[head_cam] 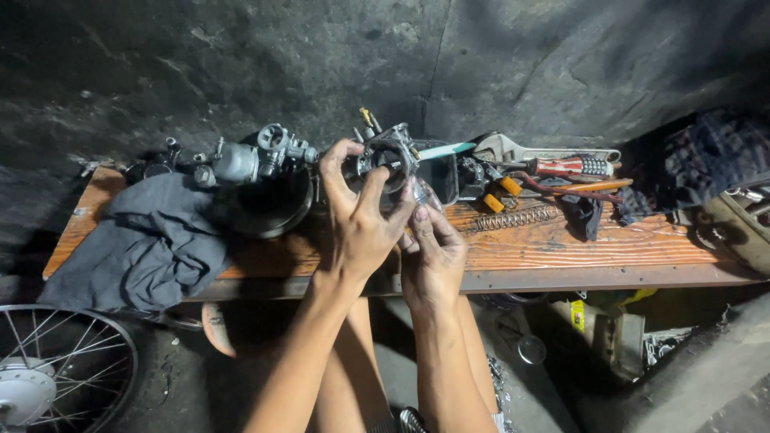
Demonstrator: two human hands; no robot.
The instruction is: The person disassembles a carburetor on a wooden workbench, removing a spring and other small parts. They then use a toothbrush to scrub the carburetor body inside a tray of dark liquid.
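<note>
Two carburetors [389,156] — one spring [513,218] — one wheel [56,373].

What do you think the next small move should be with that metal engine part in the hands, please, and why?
Probably steady it lower over the wooden bench. The left hand grips the metal engine part in the air, while the right hand works with its fingertips just beneath it, so anything small that slips would fall.

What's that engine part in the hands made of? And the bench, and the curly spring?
The engine part held in the left hand looks like cast metal: dull grey with shiny edges. The bench looks like wood, orange-brown with grain lines and a worn finish; its front edge seems to be a dark metal strip. The spring is probably steel wire, greyish and tightly coiled.
</note>
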